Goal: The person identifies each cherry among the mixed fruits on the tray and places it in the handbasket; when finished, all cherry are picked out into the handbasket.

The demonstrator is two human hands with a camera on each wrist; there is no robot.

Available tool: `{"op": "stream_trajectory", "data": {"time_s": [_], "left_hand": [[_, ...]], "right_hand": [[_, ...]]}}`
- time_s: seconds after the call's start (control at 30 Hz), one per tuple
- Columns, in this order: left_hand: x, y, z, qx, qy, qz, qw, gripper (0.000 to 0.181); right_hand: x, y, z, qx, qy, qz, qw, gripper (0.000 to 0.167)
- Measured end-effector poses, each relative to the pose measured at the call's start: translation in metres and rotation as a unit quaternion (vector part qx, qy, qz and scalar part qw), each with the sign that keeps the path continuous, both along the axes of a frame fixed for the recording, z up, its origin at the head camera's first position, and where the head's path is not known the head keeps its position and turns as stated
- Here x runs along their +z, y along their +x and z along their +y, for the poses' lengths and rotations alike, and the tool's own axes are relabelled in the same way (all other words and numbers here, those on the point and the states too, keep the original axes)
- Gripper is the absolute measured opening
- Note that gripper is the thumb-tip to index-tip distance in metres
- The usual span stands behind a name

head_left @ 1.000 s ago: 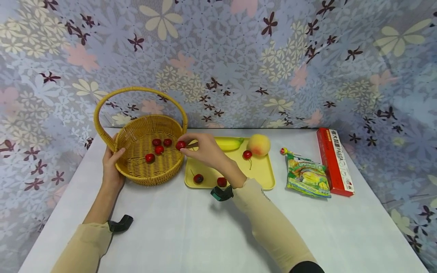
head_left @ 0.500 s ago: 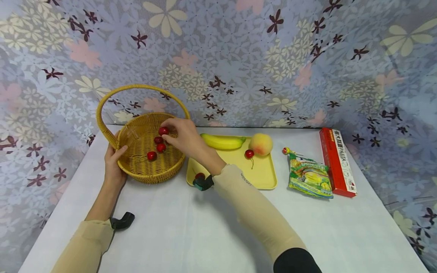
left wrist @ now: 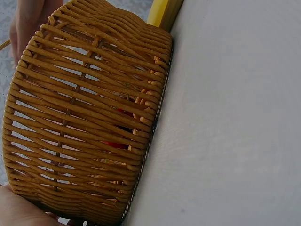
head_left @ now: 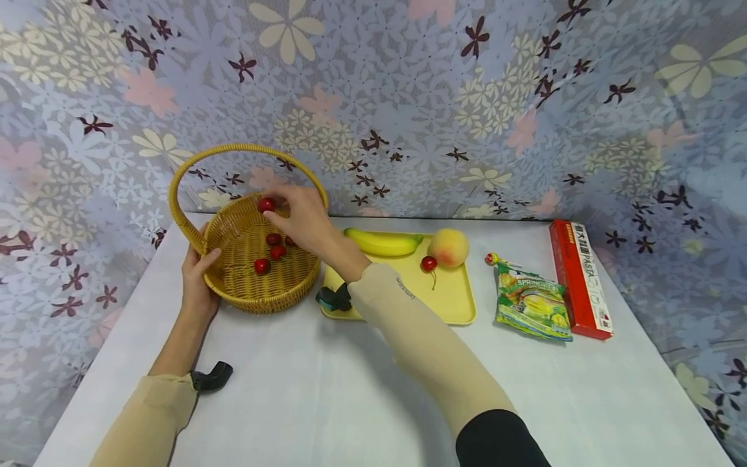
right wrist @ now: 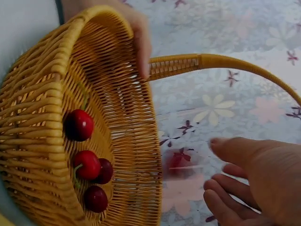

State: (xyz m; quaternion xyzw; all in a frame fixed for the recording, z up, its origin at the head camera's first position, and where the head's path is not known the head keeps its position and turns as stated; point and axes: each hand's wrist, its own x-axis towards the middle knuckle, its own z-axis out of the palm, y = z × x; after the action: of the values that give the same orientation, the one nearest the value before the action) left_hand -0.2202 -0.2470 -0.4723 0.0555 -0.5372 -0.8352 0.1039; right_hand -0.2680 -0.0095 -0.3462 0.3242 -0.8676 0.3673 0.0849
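Observation:
My left hand (head_left: 200,275) grips the left side of a yellow-brown wicker basket (head_left: 262,303), its thumb over the rim. The basket's woven wall (left wrist: 80,108) fills much of the left wrist view. Over the basket's far right side is my right hand (head_left: 303,217), thumb and fingers spread apart in the right wrist view. Just off its fingertips a red cherry (head_left: 266,205) is in the air; it appears as a blurred cherry (right wrist: 181,162) in the right wrist view, apart from the hand. Several cherries (right wrist: 87,165) lie on the basket floor.
Right of the basket a yellow tray (head_left: 461,311) holds a banana (head_left: 382,242), a peach (head_left: 449,247) and a stemmed cherry (head_left: 428,263). Farther right lie a lollipop (head_left: 491,259), a green snack bag (head_left: 533,301) and a red pasta box (head_left: 579,279). My right forearm covers part of the tray.
My right hand has carried a cherry from above the tray's left edge leftward over the basket, and the fingers have let it go. My left hand keeps its grip on the basket.

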Motion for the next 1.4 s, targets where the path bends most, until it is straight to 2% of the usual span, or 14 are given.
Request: {"op": "stream_trajectory", "data": {"time_s": [0.1,0.2,0.4,0.67,0.8,0.97,1.07,1.4], "left_hand": [[-0.001,-0.001,0.002,-0.003,0.0,0.006,1.0,0.058],[-0.002,-0.002,0.004,-0.006,0.004,0.014,0.9999,0.058],[-0.001,-0.002,0.003,-0.003,0.009,0.016,0.9998,0.057],[-0.001,-0.001,0.001,0.002,0.009,0.015,0.9999,0.056],[-0.001,0.0,0.0,0.006,0.009,0.012,0.9999,0.056],[-0.002,0.0,-0.001,0.0,0.012,0.01,0.9999,0.057],[-0.002,0.0,0.0,-0.001,0.017,0.012,0.9998,0.057],[-0.001,0.0,-0.002,0.001,0.016,0.008,0.9998,0.056]], "right_hand": [[0.001,0.0,0.007,0.002,0.019,-0.038,0.9991,0.044],[0.001,0.004,0.02,0.01,0.027,-0.061,0.9977,0.043],[-0.005,0.015,0.049,0.041,0.02,-0.068,0.9966,0.028],[-0.013,0.03,0.075,0.061,-0.007,-0.071,0.9956,0.022],[-0.014,0.035,0.086,0.06,-0.018,-0.072,0.9955,0.021],[-0.017,0.038,0.098,0.051,-0.029,-0.102,0.993,0.021],[-0.024,0.039,0.104,0.055,-0.029,-0.12,0.9908,0.023],[-0.064,0.052,0.119,0.051,-0.037,-0.159,0.9852,0.029]]}}
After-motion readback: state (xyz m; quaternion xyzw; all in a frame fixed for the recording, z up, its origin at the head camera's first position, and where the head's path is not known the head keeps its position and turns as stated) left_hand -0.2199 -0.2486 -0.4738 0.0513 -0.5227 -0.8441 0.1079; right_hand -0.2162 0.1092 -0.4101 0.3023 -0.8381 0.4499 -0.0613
